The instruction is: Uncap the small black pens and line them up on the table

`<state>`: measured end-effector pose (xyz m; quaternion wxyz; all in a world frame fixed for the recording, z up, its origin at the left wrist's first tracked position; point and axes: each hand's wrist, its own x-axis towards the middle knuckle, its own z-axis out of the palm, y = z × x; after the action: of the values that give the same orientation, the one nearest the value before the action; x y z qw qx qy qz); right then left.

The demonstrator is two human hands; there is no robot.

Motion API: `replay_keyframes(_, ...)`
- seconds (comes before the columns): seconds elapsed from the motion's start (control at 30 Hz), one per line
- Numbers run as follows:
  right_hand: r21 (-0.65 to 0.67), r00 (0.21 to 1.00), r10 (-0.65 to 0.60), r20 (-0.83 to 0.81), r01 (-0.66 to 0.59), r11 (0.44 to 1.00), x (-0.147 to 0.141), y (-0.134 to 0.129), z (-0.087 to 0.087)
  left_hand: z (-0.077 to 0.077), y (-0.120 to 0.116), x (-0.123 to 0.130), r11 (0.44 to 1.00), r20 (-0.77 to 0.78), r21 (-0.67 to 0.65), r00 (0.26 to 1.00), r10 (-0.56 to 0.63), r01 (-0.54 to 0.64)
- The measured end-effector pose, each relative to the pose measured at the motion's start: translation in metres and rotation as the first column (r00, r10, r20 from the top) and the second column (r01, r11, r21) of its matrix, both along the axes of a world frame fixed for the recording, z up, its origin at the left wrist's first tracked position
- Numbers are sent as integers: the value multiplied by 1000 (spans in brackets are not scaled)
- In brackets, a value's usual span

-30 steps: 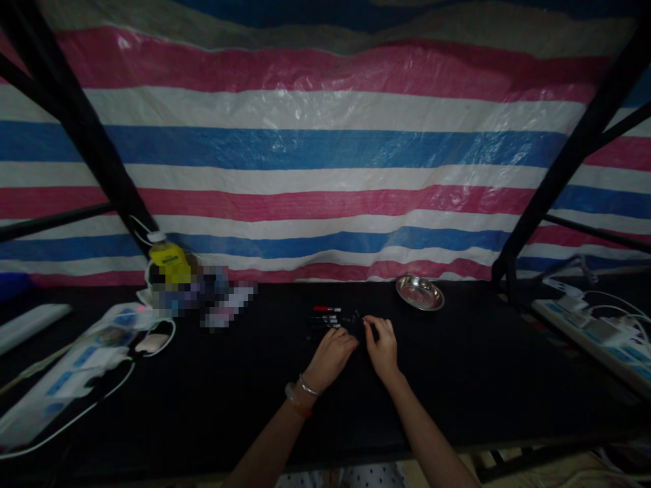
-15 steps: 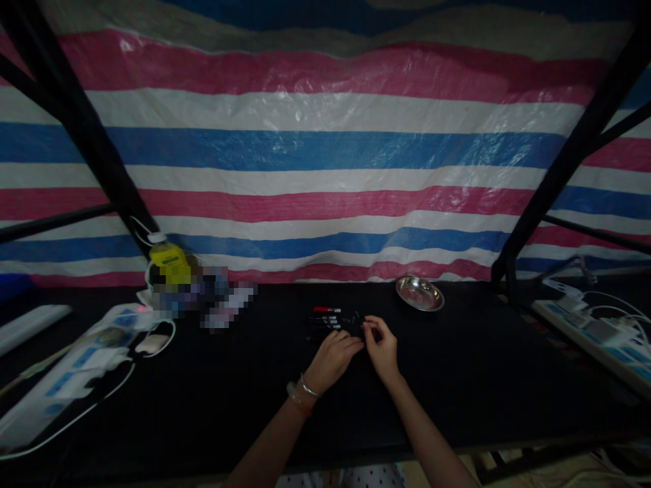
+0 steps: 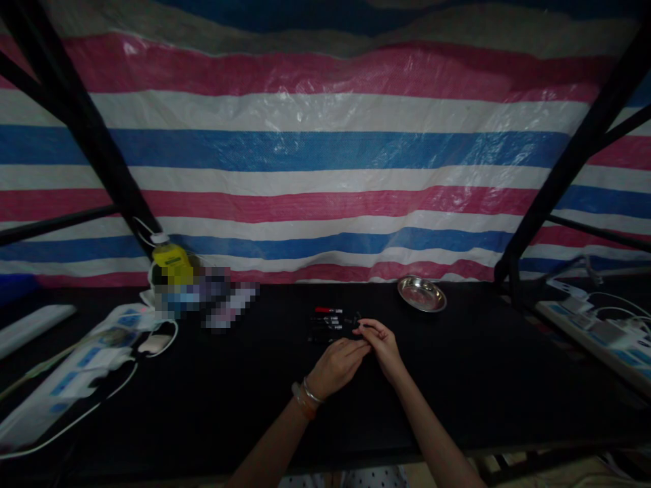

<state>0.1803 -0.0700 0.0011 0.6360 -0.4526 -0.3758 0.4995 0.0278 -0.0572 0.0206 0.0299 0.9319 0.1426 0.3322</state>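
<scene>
Both hands meet at the middle of the black table (image 3: 244,393). My left hand (image 3: 340,366), with bracelets at the wrist, has its fingers together and their tips against my right hand (image 3: 380,344). The right fingers are bent and closed; whatever either hand holds is hidden or too small to name. Just beyond the left hand lie a red marker (image 3: 328,310) and several black markers (image 3: 326,320) in a stack of rows. Small dark pieces (image 3: 352,318) lie beside them, close to the right fingertips.
A shiny metal dish (image 3: 422,294) stands at the back right. On the left are a yellow bottle (image 3: 173,263), a blurred-out patch of items and a white power strip (image 3: 86,366) with cables. More strips and chargers (image 3: 600,325) lie far right. Striped sheeting hangs behind.
My left hand has moved slightly right and nearer to me, uncovering more of the lower black markers. The right fingers have tipped leftward over the left fingertips. The view has shifted slightly.
</scene>
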Motion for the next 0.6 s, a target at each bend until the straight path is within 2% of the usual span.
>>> replay_keyframes(0.3, -11, 998, 55, -43, -56, 998, 1, 0, -1, -2, 0, -1, 997, -5, -71, 1000, -6, 6)
replay_keyframes(0.6, -19, 998, 34, -57, -35, 999, 1, 1, -1, -4, 0, 0, 997, 29, -76, 1000, 10, -8)
